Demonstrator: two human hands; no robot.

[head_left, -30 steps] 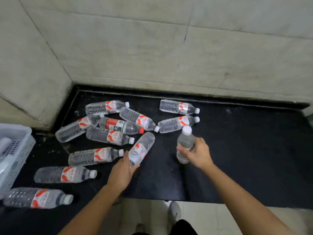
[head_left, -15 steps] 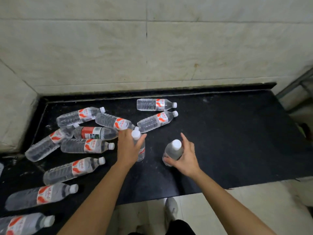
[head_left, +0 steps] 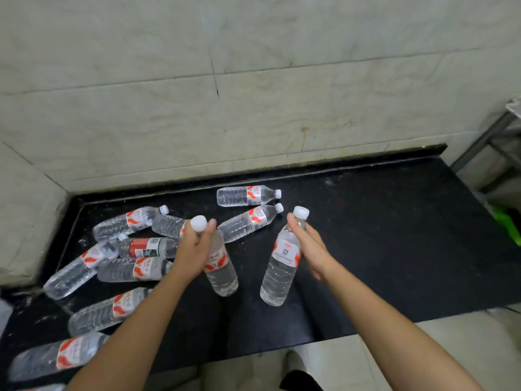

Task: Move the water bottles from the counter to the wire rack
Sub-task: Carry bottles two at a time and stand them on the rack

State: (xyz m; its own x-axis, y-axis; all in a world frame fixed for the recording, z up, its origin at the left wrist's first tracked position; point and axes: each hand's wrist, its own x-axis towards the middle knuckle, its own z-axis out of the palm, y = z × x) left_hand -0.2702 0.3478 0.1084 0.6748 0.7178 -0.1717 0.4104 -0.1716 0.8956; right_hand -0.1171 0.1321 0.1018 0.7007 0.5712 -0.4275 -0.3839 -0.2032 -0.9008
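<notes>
Head view: the lying bottles (head_left: 248,195) on the black counter (head_left: 394,235) carry white labels with a red swoosh, and the writing is too small to read. One red-label bottle (head_left: 146,247) differs. The left hand (head_left: 194,249) curls its fingers round the neck of the left bottle (head_left: 221,266), under the white cap. The right hand (head_left: 310,246) grips the right bottle (head_left: 279,266) at the neck, thumb near the cap. Its label shows a small square code. Both held bottles are tilted over the counter.

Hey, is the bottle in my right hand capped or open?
Capped. A white cap sits on the neck of the bottle, just above the right hand gripping it.
</notes>
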